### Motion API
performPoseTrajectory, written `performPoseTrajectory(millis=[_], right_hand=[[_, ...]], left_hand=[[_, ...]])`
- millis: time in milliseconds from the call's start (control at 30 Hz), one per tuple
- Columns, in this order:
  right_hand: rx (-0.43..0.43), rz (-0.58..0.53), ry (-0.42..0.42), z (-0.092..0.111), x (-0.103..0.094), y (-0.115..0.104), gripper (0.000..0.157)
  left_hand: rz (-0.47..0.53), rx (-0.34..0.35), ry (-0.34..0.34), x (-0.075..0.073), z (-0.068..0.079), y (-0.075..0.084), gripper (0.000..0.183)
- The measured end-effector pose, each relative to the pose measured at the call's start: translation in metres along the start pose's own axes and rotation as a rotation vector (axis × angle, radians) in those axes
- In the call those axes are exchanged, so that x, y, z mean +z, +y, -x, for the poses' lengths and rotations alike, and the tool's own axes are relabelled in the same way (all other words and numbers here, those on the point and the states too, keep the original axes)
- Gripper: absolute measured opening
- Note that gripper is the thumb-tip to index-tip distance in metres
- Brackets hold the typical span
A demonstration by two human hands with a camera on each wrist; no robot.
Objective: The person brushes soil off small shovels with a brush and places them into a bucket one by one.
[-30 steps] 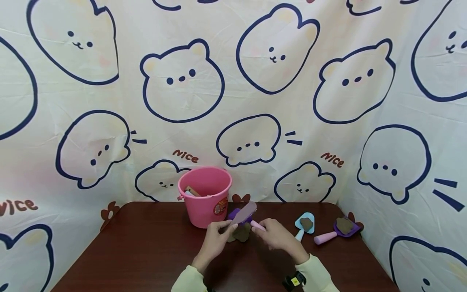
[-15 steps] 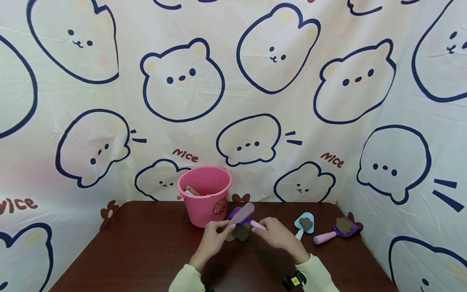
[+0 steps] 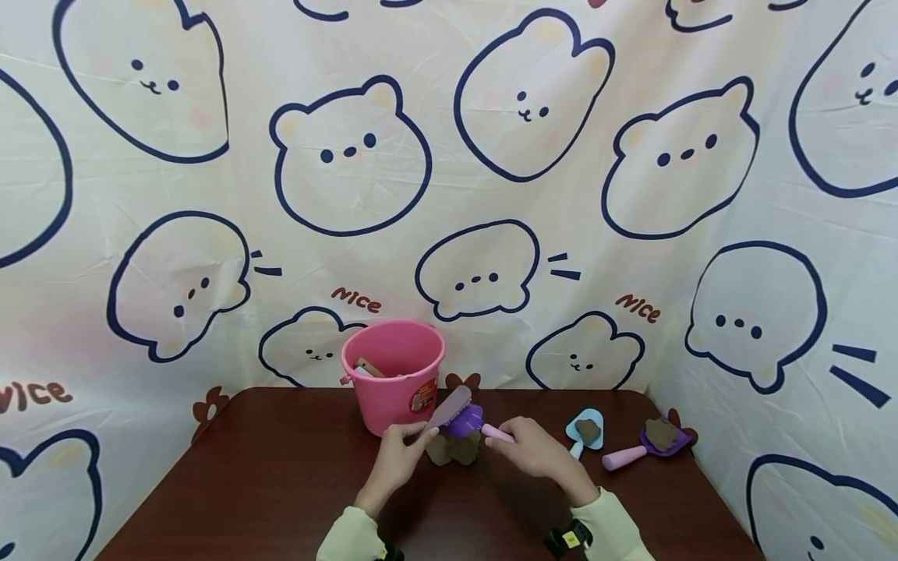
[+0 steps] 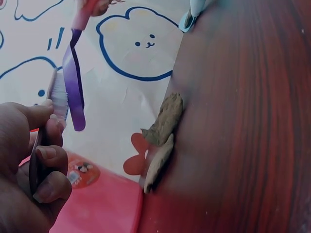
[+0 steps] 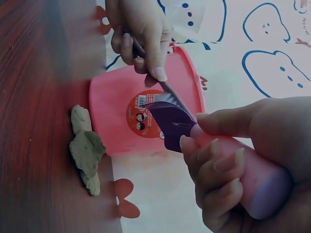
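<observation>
Only right wrist — pink handle end (image 5: 268, 195), gripped

Indoor kids'-style play/craft nook, prob. a cloth-lined filming set-up; home or studio, can't tell.

Backdrop cloth (image 3: 449, 199) hung at back + both sides, creased, printed w/ big navy-outlined animal faces, brown flowers & "nice" lettering; it fills the bkgd. Dark red-brown wood-look tabletop (image 3: 281, 467), far corners rounded, sits right up by the cloth. Play gear on/over it: pink bucket (image 3: 386, 405) w/ cartoon sticker (image 3: 423, 396), hand-held purple shovel (image 3: 464, 422), plus a blue shovel (image 3: 585, 414) & 2nd pink-handled shovel (image 3: 624, 458) toward R side, and brown lumps (image 3: 452, 449) (clay/dough-type) nr ctr. Blk wrist cam (image 3: 570, 538) by the R sleeve (image 3: 612, 530) = filming.
</observation>
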State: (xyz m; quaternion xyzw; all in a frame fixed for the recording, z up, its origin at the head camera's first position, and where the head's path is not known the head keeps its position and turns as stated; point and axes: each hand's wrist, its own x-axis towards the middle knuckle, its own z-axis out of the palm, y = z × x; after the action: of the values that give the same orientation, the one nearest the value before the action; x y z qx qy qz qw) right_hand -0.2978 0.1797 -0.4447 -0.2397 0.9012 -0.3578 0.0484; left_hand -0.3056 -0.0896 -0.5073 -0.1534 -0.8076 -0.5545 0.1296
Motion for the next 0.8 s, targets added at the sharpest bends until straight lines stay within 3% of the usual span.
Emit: performPoseTrajectory(millis=[467,800], right_hand=[[0.029,-0.01,-0.008,0.003,-0.004,-0.003,0.026],[0.032,-0.012,-0.014,0.003,-0.003,-0.004,0.026]], left_hand=[[0.013,-0.041,0.047,-0.007,-0.003,-0.013,0.019],[0.029,-0.057,0.065,-0.008,-0.001,-0.006,0.015]])
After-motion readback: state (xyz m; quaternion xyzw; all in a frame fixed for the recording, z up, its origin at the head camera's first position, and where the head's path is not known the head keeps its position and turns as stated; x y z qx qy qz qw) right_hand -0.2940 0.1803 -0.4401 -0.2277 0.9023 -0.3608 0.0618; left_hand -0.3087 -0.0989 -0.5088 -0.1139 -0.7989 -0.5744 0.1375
